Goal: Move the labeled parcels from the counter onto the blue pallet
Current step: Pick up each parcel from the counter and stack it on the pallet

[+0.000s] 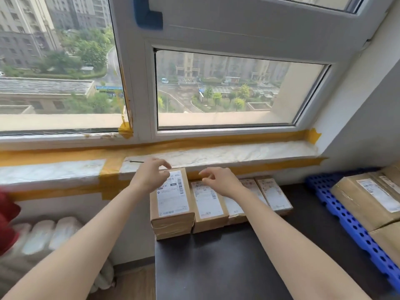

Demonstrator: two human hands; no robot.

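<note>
Several brown cardboard parcels with white labels lie side by side on the dark counter (227, 260), under the window sill. The leftmost pile (173, 204) is the tallest, stacked two or three high. My left hand (151, 174) hovers over its far left corner, fingers loosely curled, holding nothing. My right hand (218, 180) hovers above the second parcel (208, 204), fingers also relaxed and empty. Two more parcels (273, 194) lie to the right, one partly hidden by my right forearm. The blue perforated pallet (346, 219) at the right carries larger labeled parcels (365, 198).
A taped window sill (216, 154) runs just behind the parcels. A white radiator (43, 237) stands low on the left, beside something red (6, 221) at the frame edge. Bare counter surface lies between the parcel row and the pallet.
</note>
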